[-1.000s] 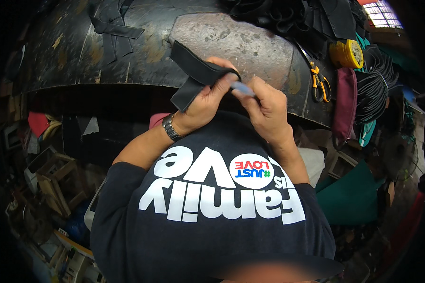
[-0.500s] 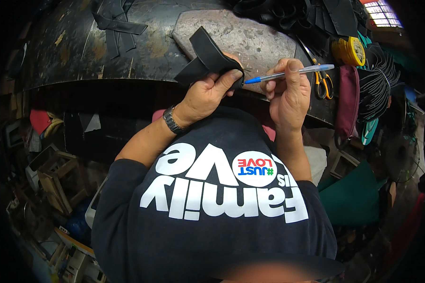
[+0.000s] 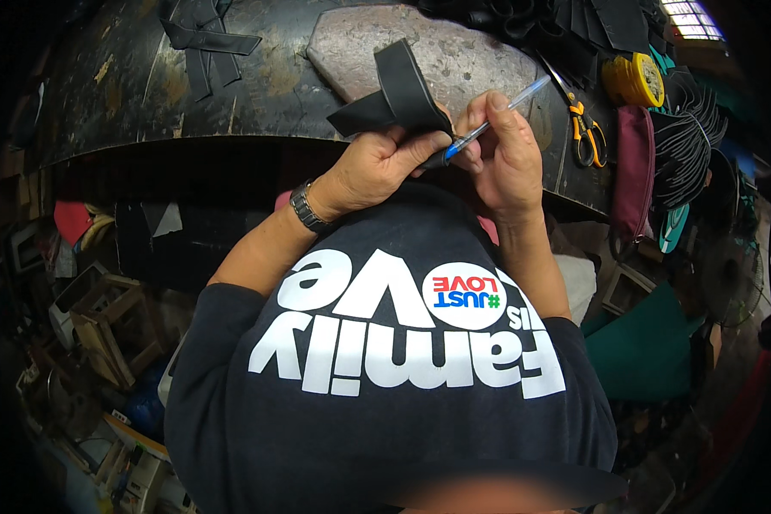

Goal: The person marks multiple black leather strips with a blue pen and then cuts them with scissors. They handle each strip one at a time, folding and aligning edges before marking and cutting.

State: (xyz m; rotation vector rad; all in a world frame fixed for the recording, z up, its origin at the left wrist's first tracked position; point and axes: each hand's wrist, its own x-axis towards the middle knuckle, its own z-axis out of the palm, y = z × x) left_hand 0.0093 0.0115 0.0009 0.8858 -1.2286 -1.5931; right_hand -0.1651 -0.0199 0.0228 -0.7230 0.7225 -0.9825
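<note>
My left hand (image 3: 384,164) pinches a folded piece of black strap material (image 3: 403,90), its thumb lying along the near edge. Two flat ends of the piece stick out past my fingers, one upward and one to the left. In my right hand (image 3: 507,158) is a clear ballpoint pen (image 3: 493,122) with a blue tip section. The pen slants down to the left, and its blue end meets the edge of the black piece beside my left thumb. What the point touches exactly is hidden. Both hands are held just in front of the table's near edge.
On the dark worn table (image 3: 257,107) lies a flat stone-like slab (image 3: 351,43). Black straps (image 3: 210,38) rest at the far left. To the right are orange-handled scissors (image 3: 588,141), a yellow tub (image 3: 632,79), a maroon pouch (image 3: 633,171) and a bundle of black cords (image 3: 690,146).
The pen has tipped steeper and moved left, its blue end now at the black piece's edge. My right hand has shifted left with it; the black piece has turned more upright.
</note>
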